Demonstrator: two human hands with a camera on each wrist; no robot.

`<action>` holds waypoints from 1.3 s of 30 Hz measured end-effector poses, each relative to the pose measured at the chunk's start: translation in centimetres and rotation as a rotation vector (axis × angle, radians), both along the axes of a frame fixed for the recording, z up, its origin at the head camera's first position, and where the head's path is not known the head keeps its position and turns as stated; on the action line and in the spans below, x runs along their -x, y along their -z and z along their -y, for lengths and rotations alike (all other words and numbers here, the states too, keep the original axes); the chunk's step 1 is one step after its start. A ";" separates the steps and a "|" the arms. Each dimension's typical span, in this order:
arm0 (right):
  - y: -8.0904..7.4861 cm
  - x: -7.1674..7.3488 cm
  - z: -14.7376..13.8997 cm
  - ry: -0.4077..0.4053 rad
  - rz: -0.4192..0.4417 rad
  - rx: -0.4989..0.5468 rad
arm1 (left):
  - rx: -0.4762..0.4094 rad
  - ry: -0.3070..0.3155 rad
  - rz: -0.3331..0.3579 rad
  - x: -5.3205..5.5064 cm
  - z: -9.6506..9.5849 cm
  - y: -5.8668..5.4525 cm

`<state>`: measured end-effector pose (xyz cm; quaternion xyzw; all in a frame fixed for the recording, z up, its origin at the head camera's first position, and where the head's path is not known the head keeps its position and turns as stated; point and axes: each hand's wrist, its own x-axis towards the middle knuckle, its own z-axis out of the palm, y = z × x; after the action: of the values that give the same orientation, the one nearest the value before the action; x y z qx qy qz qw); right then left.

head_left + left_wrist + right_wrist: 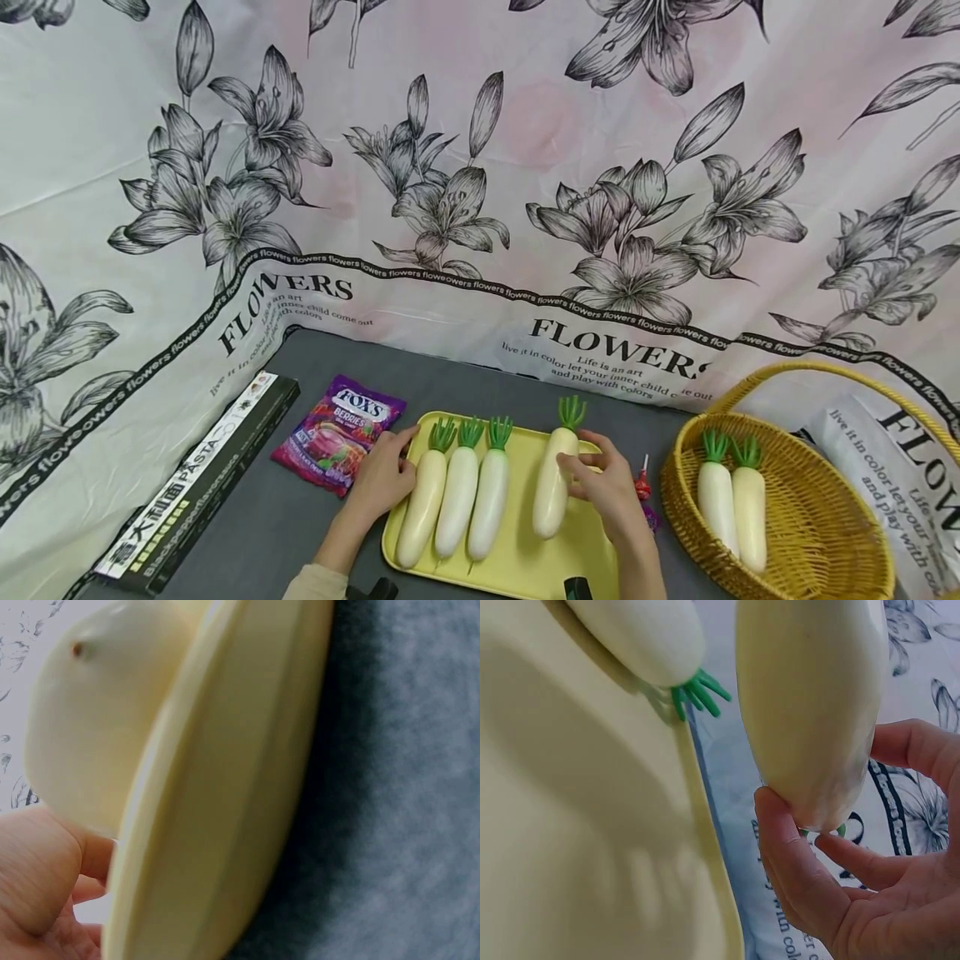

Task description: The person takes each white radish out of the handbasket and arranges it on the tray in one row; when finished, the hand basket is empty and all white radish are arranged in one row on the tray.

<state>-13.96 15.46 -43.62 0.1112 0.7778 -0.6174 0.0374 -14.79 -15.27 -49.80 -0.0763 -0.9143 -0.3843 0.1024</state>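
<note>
My right hand pinches a white radish with green leaf stubs between thumb and fingers, over the right part of the yellow tray. In the right wrist view, the radish stands off the tray, whose surface carries a shadow of hand and radish. Three more radishes lie side by side in the tray's left half, leaves toward the back. My left hand holds the tray's left rim, close beside the leftmost radish. The left wrist view shows its curled fingers partly hidden behind the rim.
Right of the tray stands a yellow wicker basket with a tall handle, holding two radishes. A red lollipop lies between tray and basket. On the left are a purple candy bag and a long black pasta box.
</note>
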 end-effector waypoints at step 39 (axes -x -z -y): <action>3.0 0.3 3.6 -0.071 -0.029 -0.060 | -0.037 0.009 -0.010 -0.2 0.3 0.1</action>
<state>-14.29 11.82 -46.60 0.0755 0.7999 -0.5937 0.0447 -14.55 -15.60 -49.89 -0.0803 -0.9062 -0.4013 0.1066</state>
